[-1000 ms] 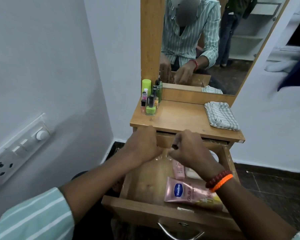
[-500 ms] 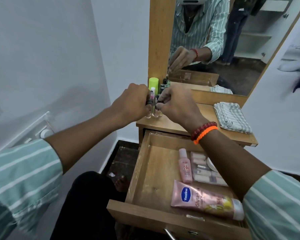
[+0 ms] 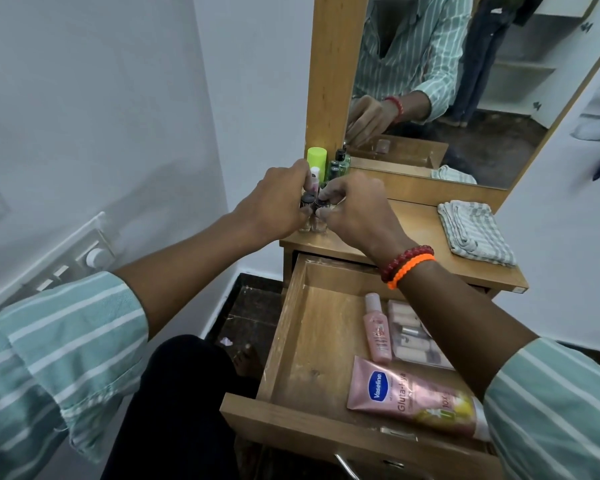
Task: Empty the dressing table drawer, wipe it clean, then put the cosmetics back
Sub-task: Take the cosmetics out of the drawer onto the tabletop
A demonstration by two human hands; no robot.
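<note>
Emptying is about half done: both hands, the left hand [image 3: 278, 202] and the right hand [image 3: 355, 211], pinch small bottles [image 3: 313, 216] at the desk's [image 3: 413, 230] ten o'clock corner. The Vaseline tube [image 3: 413, 400], pink bottle [image 3: 376, 329] and palette [image 3: 413, 336] wait in the drawer [image 3: 305, 344]; the folded cloth [image 3: 471, 232] lies unused.

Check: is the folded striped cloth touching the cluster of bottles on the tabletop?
Apart. The head view shows the folded striped cloth at the tabletop's right end and the bottles at its left, with bare wood between them.
</note>
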